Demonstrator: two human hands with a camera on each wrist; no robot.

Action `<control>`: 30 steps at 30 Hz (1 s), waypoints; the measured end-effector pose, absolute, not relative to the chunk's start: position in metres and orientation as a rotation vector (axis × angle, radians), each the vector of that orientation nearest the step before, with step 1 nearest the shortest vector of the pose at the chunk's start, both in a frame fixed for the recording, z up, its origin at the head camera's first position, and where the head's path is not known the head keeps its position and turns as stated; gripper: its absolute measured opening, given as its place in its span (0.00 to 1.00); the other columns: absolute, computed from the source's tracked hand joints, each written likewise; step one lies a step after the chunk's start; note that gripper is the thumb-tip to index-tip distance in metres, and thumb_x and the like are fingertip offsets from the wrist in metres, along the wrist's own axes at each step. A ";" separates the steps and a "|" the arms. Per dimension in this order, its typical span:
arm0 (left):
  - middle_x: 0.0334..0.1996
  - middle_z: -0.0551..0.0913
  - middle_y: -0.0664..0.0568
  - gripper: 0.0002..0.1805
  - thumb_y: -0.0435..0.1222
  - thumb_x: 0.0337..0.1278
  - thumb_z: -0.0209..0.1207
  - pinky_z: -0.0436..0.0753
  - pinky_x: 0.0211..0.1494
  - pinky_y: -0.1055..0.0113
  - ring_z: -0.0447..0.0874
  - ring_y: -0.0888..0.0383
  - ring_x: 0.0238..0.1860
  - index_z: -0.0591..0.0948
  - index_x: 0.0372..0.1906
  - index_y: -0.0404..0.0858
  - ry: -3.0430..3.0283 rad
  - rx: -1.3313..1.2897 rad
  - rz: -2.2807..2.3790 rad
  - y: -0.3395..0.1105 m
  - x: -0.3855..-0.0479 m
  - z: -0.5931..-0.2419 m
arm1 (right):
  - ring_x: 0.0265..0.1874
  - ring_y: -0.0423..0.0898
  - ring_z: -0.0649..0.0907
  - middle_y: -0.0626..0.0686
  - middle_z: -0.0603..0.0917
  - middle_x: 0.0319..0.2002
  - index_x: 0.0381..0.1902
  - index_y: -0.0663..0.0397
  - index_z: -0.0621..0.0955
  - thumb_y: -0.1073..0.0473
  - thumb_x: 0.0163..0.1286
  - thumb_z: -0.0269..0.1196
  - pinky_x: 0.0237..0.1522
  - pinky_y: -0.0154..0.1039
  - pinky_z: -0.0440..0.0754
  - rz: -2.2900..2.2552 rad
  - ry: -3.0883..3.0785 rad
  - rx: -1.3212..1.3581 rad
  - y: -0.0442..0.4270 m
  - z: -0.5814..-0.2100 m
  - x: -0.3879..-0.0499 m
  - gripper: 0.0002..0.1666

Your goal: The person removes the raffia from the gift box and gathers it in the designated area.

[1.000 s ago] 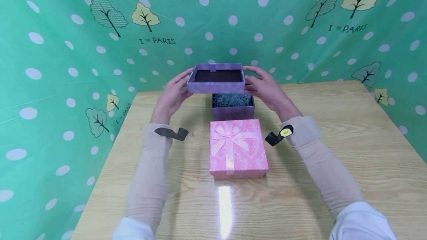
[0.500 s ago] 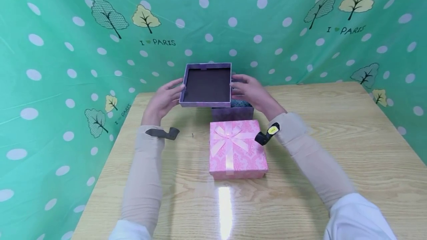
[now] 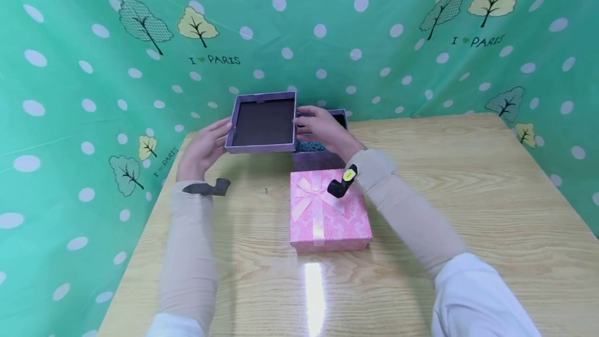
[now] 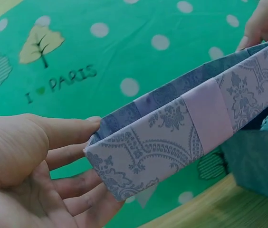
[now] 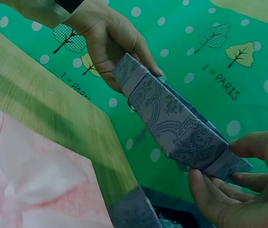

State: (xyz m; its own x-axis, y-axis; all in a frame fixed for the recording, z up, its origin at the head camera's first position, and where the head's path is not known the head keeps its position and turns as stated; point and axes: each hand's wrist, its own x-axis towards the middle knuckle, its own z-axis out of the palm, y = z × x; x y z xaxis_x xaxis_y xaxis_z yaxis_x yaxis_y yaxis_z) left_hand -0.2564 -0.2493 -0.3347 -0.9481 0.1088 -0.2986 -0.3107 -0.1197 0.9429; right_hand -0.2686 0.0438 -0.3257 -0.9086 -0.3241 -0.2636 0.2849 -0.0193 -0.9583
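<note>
Blue shreds (image 3: 309,146) are lying in an open purple cardboard box (image 3: 318,160); left hand (image 3: 202,148) and right hand (image 3: 327,130) fingers are pinching a square, floral, dark-lined purple lid (image 3: 264,122) above the wooden table's (image 3: 444,170) far left.

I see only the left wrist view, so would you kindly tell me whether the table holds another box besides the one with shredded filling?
Observer: Yes, a pink gift box stands in front of it, nearer the person.
Operator: Thank you; is that one open or closed?
Observer: It is closed.
Operator: And what colour is the bottom inside the patterned box lid being held?
Observer: The head view shows it as very dark, almost black.
</note>
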 end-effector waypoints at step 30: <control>0.46 0.83 0.59 0.32 0.38 0.66 0.55 0.81 0.47 0.73 0.82 0.64 0.43 0.60 0.72 0.42 1.785 -0.478 2.186 -0.307 -0.238 -0.366 | 0.56 0.58 0.79 0.66 0.75 0.59 0.72 0.63 0.57 0.76 0.65 0.52 0.56 0.42 0.81 -1.820 1.864 0.014 -0.048 -0.352 -0.276 0.37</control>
State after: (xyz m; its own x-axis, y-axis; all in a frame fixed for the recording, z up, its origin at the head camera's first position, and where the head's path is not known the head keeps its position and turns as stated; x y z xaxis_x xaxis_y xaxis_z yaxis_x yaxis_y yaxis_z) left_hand -0.2380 -0.3069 -0.3663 -0.9066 0.0062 -0.4220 -0.4147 -0.1984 0.8881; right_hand -0.2760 -0.0477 -0.3516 -0.8595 -0.3498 -0.3727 0.3642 0.0926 -0.9267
